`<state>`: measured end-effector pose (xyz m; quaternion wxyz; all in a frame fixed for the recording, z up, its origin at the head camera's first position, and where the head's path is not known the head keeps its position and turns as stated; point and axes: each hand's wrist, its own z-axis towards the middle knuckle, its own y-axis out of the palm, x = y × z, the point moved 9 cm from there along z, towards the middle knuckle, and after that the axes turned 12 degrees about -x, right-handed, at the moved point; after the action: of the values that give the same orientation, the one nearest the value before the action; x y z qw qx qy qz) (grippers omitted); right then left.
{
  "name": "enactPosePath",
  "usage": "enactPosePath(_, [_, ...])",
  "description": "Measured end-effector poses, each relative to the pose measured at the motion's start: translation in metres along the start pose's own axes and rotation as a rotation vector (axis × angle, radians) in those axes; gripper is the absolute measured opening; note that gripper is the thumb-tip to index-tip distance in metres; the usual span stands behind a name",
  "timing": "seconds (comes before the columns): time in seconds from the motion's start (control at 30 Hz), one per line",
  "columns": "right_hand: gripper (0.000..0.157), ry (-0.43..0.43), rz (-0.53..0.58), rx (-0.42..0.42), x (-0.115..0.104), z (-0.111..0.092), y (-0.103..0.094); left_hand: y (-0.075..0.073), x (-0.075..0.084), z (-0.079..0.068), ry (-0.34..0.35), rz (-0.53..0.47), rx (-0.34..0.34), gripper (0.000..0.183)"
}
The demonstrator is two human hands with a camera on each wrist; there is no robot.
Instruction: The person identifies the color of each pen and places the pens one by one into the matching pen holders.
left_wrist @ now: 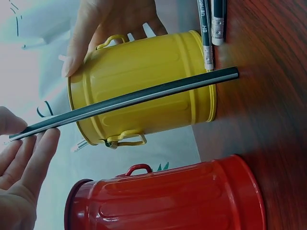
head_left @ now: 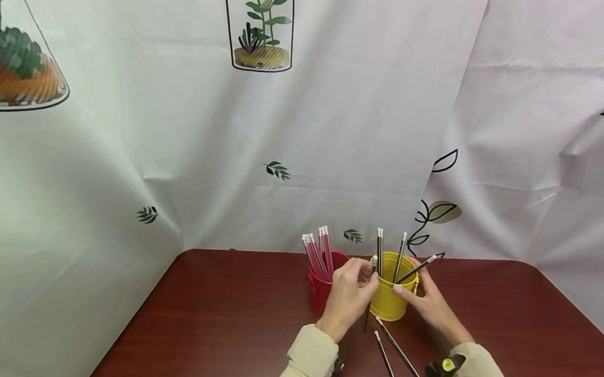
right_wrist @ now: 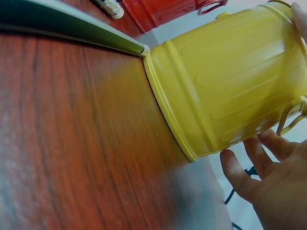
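My left hand (head_left: 347,293) pinches a dark pencil (left_wrist: 129,98) near its eraser end, and the pencil slants down in front of the yellow bucket (head_left: 386,304). Several dark pencils (head_left: 379,253) stand in that bucket, eraser ends up, one leaning far out to the right. At the bucket's right side, my right hand (head_left: 430,302) holds it, thumb at the rim and fingers around the far side. In the right wrist view, fingertips (right_wrist: 232,165) meet the bucket's wall. Two more dark pencils (head_left: 402,354) lie on the table before the bucket.
Left of the yellow bucket stands a red bucket (head_left: 317,295) holding several pink pencils (head_left: 317,257), partly behind my left hand. Both buckets stand on a dark red wooden table (head_left: 212,335). A white printed cloth (head_left: 331,151) hangs behind it.
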<state>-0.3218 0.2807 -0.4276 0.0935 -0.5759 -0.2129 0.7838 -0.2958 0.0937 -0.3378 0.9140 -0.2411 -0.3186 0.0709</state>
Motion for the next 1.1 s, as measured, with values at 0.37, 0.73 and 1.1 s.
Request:
enactPosePath(0.37, [0.068,-0.017,0.009,0.014,0.003,0.001,0.003,-0.003,0.001,-0.001,0.021,-0.015,0.014,0.008])
enactPosePath(0.73, [0.068,-0.026,0.033,0.008,0.004,0.001,0.0,-0.009,0.017,0.014,0.058,-0.011,0.028,0.007])
enactPosePath(1.1, [0.069,-0.014,0.037,-0.003,0.002,0.001,0.001,-0.022,0.033,0.049,0.128,-0.004,0.013,0.006])
